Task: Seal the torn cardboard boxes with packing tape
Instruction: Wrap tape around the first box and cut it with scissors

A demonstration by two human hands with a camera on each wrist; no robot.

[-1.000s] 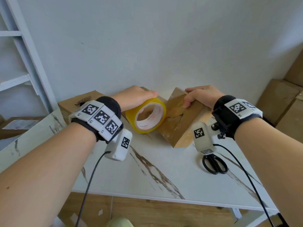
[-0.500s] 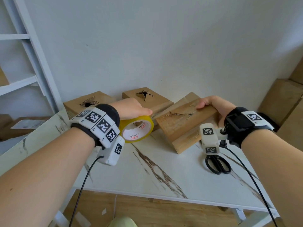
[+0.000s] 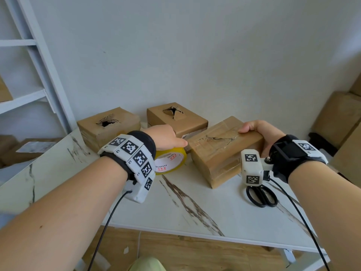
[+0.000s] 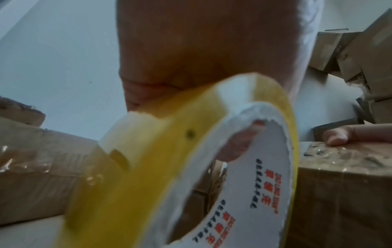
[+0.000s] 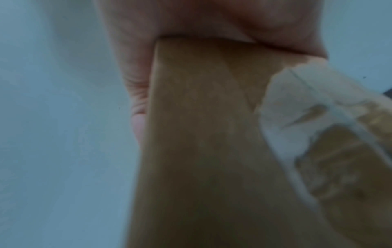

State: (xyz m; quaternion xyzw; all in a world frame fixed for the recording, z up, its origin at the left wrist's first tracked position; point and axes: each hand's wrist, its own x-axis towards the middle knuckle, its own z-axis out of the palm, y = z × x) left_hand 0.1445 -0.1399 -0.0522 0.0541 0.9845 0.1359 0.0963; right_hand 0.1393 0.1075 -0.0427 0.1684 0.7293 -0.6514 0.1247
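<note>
Both hands busy: left hand (image 3: 166,136) curls round the yellow tape roll (image 3: 169,160), one finger hooked through its core as the left wrist view shows; right hand (image 3: 259,133) grasps the far right end of the near box (image 3: 220,153), thumb on the top face. Change over the last second: that box was tipped up on edge, slanted face toward the camera; now it lies flat on the bench (image 3: 205,210), cracked top upward, already glossy with clear tape over the tear. Roll has dropped too, from held up beside the box to low, at or just above the bench, just left of the box and close to touching it. Reads as this box finished or nearly so, being set down. Two more boxes behind, against the wall: left torn box (image 3: 109,126) and middle torn box (image 3: 175,120), each with an open ragged hole on top, no tape visible over the holes. Judgement: task roughly a third done; one of these likely next. Scissors (image 3: 261,197) on the bench under the right wrist, untouched.
</note>
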